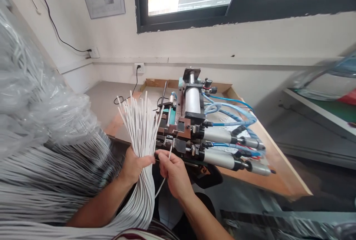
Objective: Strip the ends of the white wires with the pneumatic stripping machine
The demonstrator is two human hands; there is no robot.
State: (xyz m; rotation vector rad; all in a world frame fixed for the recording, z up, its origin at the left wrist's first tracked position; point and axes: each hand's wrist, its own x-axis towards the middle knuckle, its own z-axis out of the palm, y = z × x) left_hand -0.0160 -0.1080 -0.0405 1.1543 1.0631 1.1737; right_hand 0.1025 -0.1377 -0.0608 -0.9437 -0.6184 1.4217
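A thick bundle of light grey cables [141,132] stands upright in my left hand [134,165], whose fingers wrap round it below the fanned-out ends. The lower part of the bundle curves down and back toward my body. Just right of it, my right hand [172,169] pinches a single grey cable [170,150], its tip pointing up toward the jaws of a pneumatic machine [178,128]. A small gap separates my two hands. What sits at my right fingertips beside the bundle is dark and hard to make out.
Cylinders with blue air hoses [233,117] reach out to the machine's right. The machine stands on a wooden-edged bench [289,180]. At left hang many more grey cables [63,173], partly under clear plastic wrap [50,95]. A shelf [311,108] juts in at right.
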